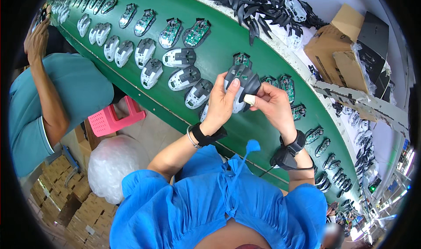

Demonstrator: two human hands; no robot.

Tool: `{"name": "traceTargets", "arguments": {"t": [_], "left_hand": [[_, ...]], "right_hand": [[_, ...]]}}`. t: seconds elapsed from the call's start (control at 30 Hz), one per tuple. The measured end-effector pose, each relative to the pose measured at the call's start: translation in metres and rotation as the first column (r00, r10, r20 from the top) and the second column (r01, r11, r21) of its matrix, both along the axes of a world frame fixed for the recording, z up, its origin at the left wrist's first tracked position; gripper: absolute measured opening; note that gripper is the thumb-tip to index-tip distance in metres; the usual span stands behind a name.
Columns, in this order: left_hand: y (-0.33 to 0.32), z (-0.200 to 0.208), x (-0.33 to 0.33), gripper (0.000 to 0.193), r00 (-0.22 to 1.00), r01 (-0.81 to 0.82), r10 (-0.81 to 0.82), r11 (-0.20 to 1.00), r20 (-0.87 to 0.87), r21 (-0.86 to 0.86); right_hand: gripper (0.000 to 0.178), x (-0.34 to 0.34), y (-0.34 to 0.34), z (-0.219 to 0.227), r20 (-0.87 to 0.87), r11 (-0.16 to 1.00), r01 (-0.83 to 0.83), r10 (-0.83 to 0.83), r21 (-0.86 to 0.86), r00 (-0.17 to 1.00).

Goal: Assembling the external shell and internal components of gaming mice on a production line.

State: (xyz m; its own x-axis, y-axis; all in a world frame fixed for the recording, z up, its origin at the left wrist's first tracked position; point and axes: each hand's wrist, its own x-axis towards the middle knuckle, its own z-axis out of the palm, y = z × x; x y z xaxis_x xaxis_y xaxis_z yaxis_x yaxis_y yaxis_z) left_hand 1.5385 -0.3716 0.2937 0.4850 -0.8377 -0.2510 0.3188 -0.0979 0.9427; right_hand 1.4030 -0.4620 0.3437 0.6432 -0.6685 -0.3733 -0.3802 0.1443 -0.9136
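Both my hands hold a grey and white computer mouse shell (249, 83) over the green work surface. My left hand (219, 104) grips its left side, thumb lying on top. My right hand (276, 105) pinches the right and near edge; a whitish wrap (249, 100) covers its thumb tip. Just beyond the shell lies a mouse base with a green circuit board (242, 59). Left of my left hand rest several grey and white mouse shells (184, 77). To the right of my right hand are more bases with circuit boards (287, 87). The shell's underside is hidden.
The green conveyor belt (175, 111) curves across, carrying rows of mouse parts. Black plastic pieces (245, 3) are heaped along the far ledge, near an open cardboard box (335, 51). At left sits a co-worker in a teal shirt (66, 87), by a pink stool (116, 117).
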Motion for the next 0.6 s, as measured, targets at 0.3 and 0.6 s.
{"name": "traceTargets", "arguments": {"t": [0.3,0.6], "left_hand": [[0.000,0.016,0.010,0.042,0.979,-0.026,0.032,0.999,0.200,-0.035],[0.020,0.048,0.014,0.051,0.947,0.088,-0.116,0.990,-0.300,-0.108]], "right_hand": [[0.024,0.010,0.016,0.007,-0.128,1.000,-0.006,0.006,0.005,0.992],[0.020,0.015,0.025,0.005,0.390,0.866,0.153,-0.364,0.476,0.846]]}}
